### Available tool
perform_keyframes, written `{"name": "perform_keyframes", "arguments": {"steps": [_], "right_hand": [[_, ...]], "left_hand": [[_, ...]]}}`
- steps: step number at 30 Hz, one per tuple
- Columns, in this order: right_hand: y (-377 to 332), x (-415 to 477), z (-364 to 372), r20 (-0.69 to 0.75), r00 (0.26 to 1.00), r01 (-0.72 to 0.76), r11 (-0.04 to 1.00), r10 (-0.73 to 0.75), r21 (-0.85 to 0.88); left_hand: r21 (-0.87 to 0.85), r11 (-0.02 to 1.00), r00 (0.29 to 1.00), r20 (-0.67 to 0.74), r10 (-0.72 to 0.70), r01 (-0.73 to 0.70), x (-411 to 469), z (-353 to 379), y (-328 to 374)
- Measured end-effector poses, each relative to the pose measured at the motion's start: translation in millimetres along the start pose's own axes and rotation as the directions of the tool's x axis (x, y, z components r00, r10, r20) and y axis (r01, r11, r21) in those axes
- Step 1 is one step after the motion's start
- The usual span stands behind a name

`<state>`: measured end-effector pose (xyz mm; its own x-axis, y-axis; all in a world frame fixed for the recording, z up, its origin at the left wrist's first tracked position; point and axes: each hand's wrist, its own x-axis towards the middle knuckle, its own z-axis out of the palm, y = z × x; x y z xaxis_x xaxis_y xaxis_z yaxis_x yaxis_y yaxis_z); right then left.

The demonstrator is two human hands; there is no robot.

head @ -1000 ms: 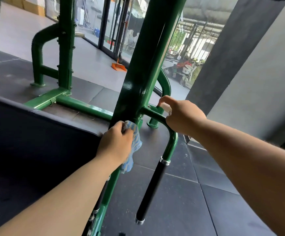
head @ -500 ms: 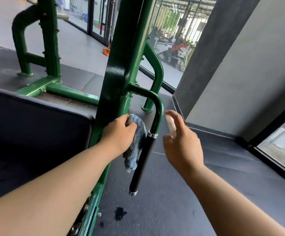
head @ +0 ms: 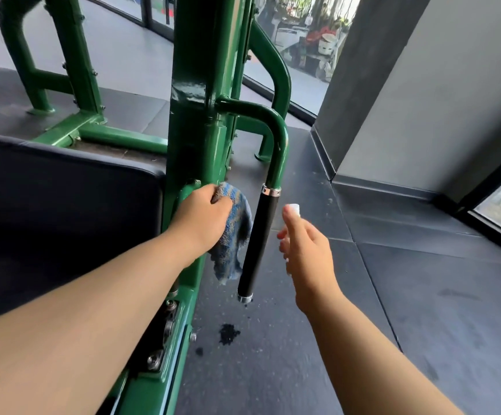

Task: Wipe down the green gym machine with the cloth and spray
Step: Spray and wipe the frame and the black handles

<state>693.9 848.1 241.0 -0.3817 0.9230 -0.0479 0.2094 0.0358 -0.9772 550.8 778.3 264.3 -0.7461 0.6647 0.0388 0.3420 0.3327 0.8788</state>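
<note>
Where the left hand (head: 204, 217) meets the green gym machine (head: 195, 85), its fingers are clenched round a blue-striped cloth (head: 234, 235) and hold it against the lower part of the central upright post. The cloth is bunched under the fingers. Its loose end hangs down between the post and the black grip (head: 258, 244).

The machine stands in the middle of the view, on a grey rubber floor mat (head: 408, 295). Its frame is glossy green painted steel, and the square post shows bright reflections. A round tube leaves the post to the right, bends downward and ends in the black grip, which has a chrome collar at each end. Bolts show at the base bracket near the left forearm. A black pad (head: 63, 205) lies just beside the post on the left.

The right hand (head: 306, 250) is to the right of the grip and apart from it. Its fingers are curled round a spray bottle (head: 293, 208). Only the white top of the bottle shows; the hand hides the rest.

A dark wet patch (head: 228, 333) marks the mat below the grip.
</note>
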Motion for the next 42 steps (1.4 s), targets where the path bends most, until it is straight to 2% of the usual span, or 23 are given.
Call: {"name": "perform_keyframes", "arguments": {"steps": [3,8,13,17,21,27,31,33,35,37,38,40,42], "right_hand": [[2.3,-3.0,11.5,-0.083,0.995,-0.063,0.996,0.057,-0.067],[9.4,7.3,19.3,-0.273,0.961,0.002,0.989,-0.042,-0.145],[28.1,-0.7,23.3,-0.214,0.977,-0.050,0.987,0.016,-0.155],[45.5,-4.8,19.2,-0.243,0.970,-0.068,0.970,0.010,-0.232],[61.6,-10.8,19.4,-0.184,0.972,-0.183,0.963,0.147,-0.197],[69.0,-15.8,21.9,-0.199,0.967,-0.206,0.946,0.158,-0.252],[84.1,-27.2,23.1,-0.126,0.958,-0.283,0.910,0.257,-0.302],[85.6,-33.8,27.2,-0.054,0.972,-0.233,0.913,0.228,-0.334],[78.2,-41.5,33.7,0.042,0.995,-0.071,0.940,0.089,-0.333],[68.0,-46.5,45.0,0.168,0.982,0.130,0.946,-0.082,-0.298],[62.8,-47.0,51.1,0.217,0.968,0.181,0.950,-0.127,-0.255],[44.7,-45.8,66.2,0.265,0.959,0.134,0.984,-0.099,-0.119],[20.4,-37.6,77.1,0.256,0.964,-0.081,0.996,0.071,0.028]], "left_hand": [[0.026,1.000,1.000,0.002,-0.006,0.006,-2.1,-5.8,-5.6],[0.002,1.000,1.000,-0.009,-0.014,0.014,-3.9,-8.9,-6.2],[-0.013,1.000,1.000,0.014,0.003,-0.003,-5.1,-5.5,-7.5],[-0.006,1.000,1.000,0.023,-0.003,0.003,-2.3,-3.5,-10.6],[0.014,1.000,0.997,0.078,-0.021,0.020,-7.4,0.9,-17.7],[0.027,0.999,0.989,0.143,-0.032,0.029,-11.7,1.6,-25.2],[0.102,0.995,0.988,0.149,-0.025,0.009,-15.4,0.8,-28.8],[0.141,0.990,0.998,0.060,0.002,-0.010,-16.3,-3.3,-29.8],[0.148,0.989,0.993,-0.109,0.043,-0.026,-14.9,-13.2,-27.5],[0.093,0.996,0.953,-0.301,0.042,-0.014,-9.1,-29.7,-23.8],[0.038,0.999,0.925,-0.379,0.012,0.003,-4.8,-38.0,-22.1],[-0.097,0.994,0.859,-0.504,-0.089,0.046,5.3,-57.5,-23.5],[-0.175,0.980,0.808,-0.560,-0.182,0.099,11.7,-69.5,-31.8]]}}
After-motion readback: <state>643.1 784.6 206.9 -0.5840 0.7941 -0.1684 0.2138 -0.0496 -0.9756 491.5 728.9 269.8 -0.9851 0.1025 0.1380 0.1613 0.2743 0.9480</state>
